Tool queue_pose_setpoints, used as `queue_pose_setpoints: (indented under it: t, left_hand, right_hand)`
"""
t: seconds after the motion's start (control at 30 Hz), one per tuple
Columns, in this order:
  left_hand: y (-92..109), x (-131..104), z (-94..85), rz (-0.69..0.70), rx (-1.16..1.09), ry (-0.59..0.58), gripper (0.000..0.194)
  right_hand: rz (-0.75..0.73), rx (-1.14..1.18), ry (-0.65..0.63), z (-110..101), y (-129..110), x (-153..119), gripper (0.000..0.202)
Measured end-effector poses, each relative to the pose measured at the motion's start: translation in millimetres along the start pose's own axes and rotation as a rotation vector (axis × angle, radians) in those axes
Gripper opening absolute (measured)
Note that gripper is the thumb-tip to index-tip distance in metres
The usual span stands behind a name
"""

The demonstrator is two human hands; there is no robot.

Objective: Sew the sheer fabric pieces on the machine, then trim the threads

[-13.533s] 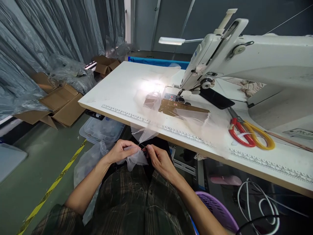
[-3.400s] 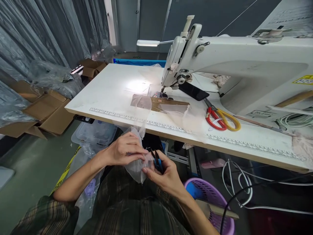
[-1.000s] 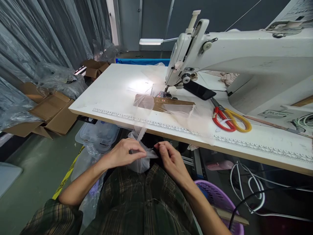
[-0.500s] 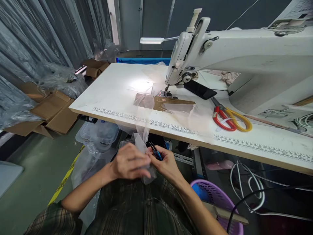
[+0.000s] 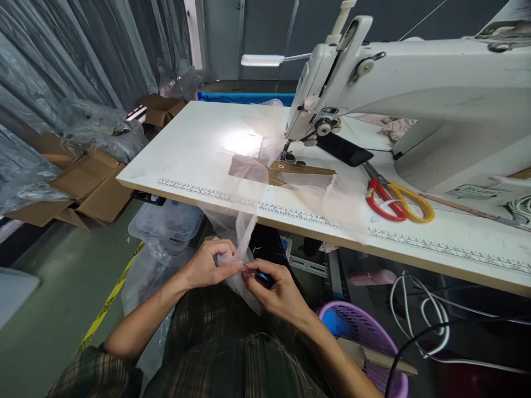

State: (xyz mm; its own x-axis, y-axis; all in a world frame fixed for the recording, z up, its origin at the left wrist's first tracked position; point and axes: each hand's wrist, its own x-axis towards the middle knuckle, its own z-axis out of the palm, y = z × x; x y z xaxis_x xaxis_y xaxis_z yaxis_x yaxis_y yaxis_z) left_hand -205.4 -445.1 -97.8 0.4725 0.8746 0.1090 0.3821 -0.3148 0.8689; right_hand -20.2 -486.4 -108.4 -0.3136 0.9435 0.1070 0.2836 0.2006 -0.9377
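Below the table's front edge, my left hand (image 5: 209,263) pinches a strip of sheer pale fabric (image 5: 245,232), which runs down from the tabletop. My right hand (image 5: 277,288) is closed around small blue thread snips (image 5: 262,276), mostly hidden by the fingers. Their dark tips point left and meet the fabric at my left fingertips. More sheer fabric lies across the table by the needle of the white sewing machine (image 5: 327,83), over a brown strip (image 5: 309,171) on the bed.
Scissors (image 5: 398,199) with red and yellow handles and a black phone (image 5: 344,149) lie right of the needle. A printed ruler lines the front of the white table (image 5: 178,149). A purple basket (image 5: 369,331) stands below right; cardboard boxes (image 5: 95,188) are on the floor at left.
My left hand has come down from a loose, raised pose to pinch the fabric. The snips have turned from pointing up to pointing left at the fabric. The view has shifted slightly.
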Motion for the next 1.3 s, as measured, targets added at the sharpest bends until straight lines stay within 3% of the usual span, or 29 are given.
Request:
queue_pose_setpoints:
  t: [0.1,0.2,0.33,0.77,1.03,1.3]
  left_hand:
    - [-2.1,-2.9,-0.9,-0.268,-0.192,0.026,0.032]
    - [-1.4,-3.6,-4.1,-0.349,-0.272,-0.002,0.032]
    - [1.9,-4.3,-7.1,-0.324,-0.282,-0.026,0.031]
    - [-1.3,-4.7,-8.0,-0.304,-0.293,-0.016,0.031]
    - [-6.8,-3.6,-3.9,-0.341,-0.454,0.026,0.028]
    - [-2.7,-3.2,-2.9,-0.334,-0.451,0.026,0.031]
  right_hand:
    - [0.037,0.009,0.018,-0.9,7.1,5.6,0.023]
    - [0.070,0.046,0.014,-2.7,12.2,9.3,0.035]
    - [0.141,0.066,-0.011,-3.1,15.1,9.7,0.050]
    - [0.075,-0.059,-0.015,6.2,17.1,27.1,0.047]
    - [0.074,-0.100,0.015,6.9,17.1,18.6,0.044]
    - [0.069,-0.128,0.037,14.2,18.5,25.3,0.042]
